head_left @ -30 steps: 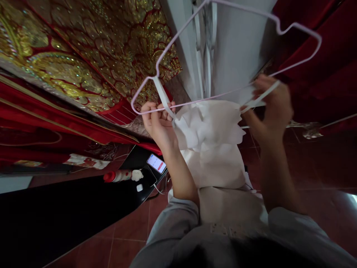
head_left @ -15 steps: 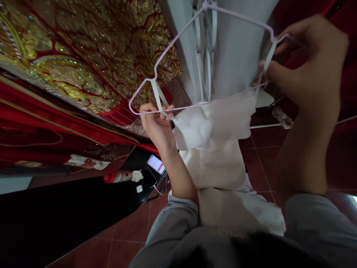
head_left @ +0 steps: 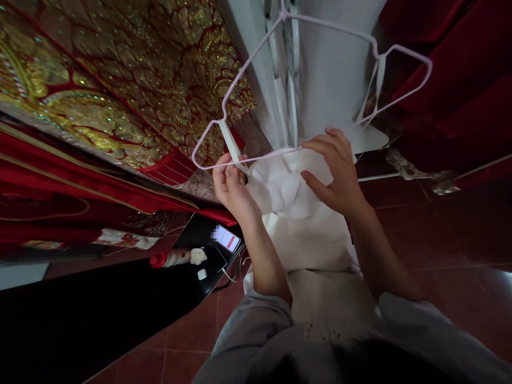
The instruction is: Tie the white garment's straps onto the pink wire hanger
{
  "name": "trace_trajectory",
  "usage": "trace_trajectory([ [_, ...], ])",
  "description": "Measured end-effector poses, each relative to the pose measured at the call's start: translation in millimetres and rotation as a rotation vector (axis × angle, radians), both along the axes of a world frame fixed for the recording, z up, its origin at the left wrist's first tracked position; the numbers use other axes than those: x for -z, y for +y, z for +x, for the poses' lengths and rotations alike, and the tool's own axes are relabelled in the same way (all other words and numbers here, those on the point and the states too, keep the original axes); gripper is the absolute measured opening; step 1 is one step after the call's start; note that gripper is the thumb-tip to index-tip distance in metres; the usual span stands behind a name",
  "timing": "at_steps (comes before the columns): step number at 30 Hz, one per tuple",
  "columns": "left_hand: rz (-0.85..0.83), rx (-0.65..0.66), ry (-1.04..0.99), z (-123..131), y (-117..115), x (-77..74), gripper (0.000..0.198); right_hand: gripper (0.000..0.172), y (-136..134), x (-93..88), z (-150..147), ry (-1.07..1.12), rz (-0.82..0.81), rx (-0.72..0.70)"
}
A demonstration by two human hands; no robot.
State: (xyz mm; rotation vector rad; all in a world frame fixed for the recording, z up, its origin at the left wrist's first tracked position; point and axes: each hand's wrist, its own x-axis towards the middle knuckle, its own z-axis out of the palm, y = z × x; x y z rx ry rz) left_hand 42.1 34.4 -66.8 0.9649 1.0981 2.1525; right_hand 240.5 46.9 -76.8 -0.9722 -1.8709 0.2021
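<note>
A pink hanger [head_left: 332, 24] hangs at the top, with a white garment [head_left: 312, 229] suspended from it by straps. The left strap [head_left: 229, 140] loops over the hanger's left notch, and the right strap [head_left: 380, 77] sits in the right notch. At the hanger's lower left, my left hand [head_left: 234, 184] is closed around the strap's lower end beside the bar. My right hand [head_left: 334, 173] is in front of the garment's upper part, fingers spread, with nothing held.
Red and gold sequined clothing [head_left: 160, 69] hangs at the left, and dark red fabric [head_left: 460, 80] at the right. A black table [head_left: 100, 314] at the lower left bears a lit phone [head_left: 228, 238], a red-capped bottle [head_left: 170, 258] and a small white case [head_left: 202, 274].
My right hand has let go at the hanger's right end and moved down and left to the garment. My left hand has shifted slightly right and down, still at the left strap.
</note>
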Motion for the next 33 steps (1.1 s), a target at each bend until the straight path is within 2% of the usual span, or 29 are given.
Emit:
trace_trajectory([
  [2, -0.101, 0.077, 0.189, -5.7, -14.6, -5.2, 0.014, 0.043, -3.1, 2.6, -5.0, 0.055, 0.02, 0.01],
  [4, -0.252, 0.215, 0.412, -11.2, -31.4, -21.5, 0.02, 0.041, -4.5, 2.7, -8.1, 0.09, 0.031, 0.012],
  [5, -0.258, 0.234, 0.452, -13.2, -38.2, -33.3, 0.024, 0.041, -4.4, 2.5, -9.3, 0.102, 0.037, 0.006],
  [7, -0.194, 0.264, 0.433, -16.4, -44.6, -60.4, 0.027, 0.044, -3.3, 2.5, -11.4, 0.116, 0.055, -0.021],
  [9, -0.073, 0.343, 0.265, -20.5, -39.6, -84.7, 0.027, 0.045, -2.0, 3.3, -12.7, 0.114, 0.07, -0.041],
  [10, -0.037, 0.357, 0.166, -23.8, -33.8, -93.0, 0.035, 0.045, -1.8, 3.9, -12.9, 0.109, 0.072, -0.038],
  [11, -0.009, 0.312, 0.088, -28.3, -27.0, -97.6, 0.044, 0.045, -1.9, 4.6, -13.0, 0.101, 0.068, -0.03],
  [12, 0.007, 0.25, 0.05, -33.7, -20.2, -97.9, 0.05, 0.044, -2.4, 5.4, -12.9, 0.092, 0.06, -0.017],
  [14, 0.056, 0.071, -0.012, -46.1, -9.5, -86.3, 0.049, 0.044, -4.1, 7.0, -12.2, 0.08, 0.04, 0.006],
  [16, 0.071, -0.085, -0.021, -55.7, -5.8, -64.0, 0.029, 0.044, -5.3, 8.0, -11.4, 0.078, 0.033, 0.006],
  [17, 0.046, -0.099, 0.011, -57.8, -6.5, -52.3, 0.024, 0.044, -5.5, 8.0, -11.1, 0.079, 0.035, 0.0],
  [19, -0.048, -0.054, 0.048, -53.7, -11.2, -33.8, 0.021, 0.045, -5.5, 6.5, -10.9, 0.075, 0.04, -0.012],
  [20, -0.115, 0.014, 0.062, -47.7, -13.9, -28.5, 0.019, 0.045, -5.6, 5.0, -11.1, 0.071, 0.043, -0.014],
  [21, -0.182, 0.111, 0.08, -39.7, -16.2, -26.0, 0.019, 0.045, -6.1, 3.2, -11.6, 0.069, 0.045, -0.014],
  [23, -0.192, 0.213, 0.084, -21.0, -18.4, -27.4, 0.025, 0.045, -8.0, 0.3, -12.6, 0.066, 0.051, -0.028],
  [26, -0.119, 0.199, 0.043, 0.0, -16.1, -33.9, 0.031, 0.042, -8.9, 4.6, -10.7, 0.174, 0.08, -0.019],
  [30, -0.068, 0.184, 0.021, 5.6, -11.3, -33.2, 0.029, 0.043, 5.7, 27.7, 4.6, 0.569, 0.161, 0.22],
  [33, -0.041, 0.201, 0.004, 4.1, -9.1, -29.4, 0.026, 0.036, 17.8, 36.3, 15.9, 0.608, 0.028, 0.217],
])
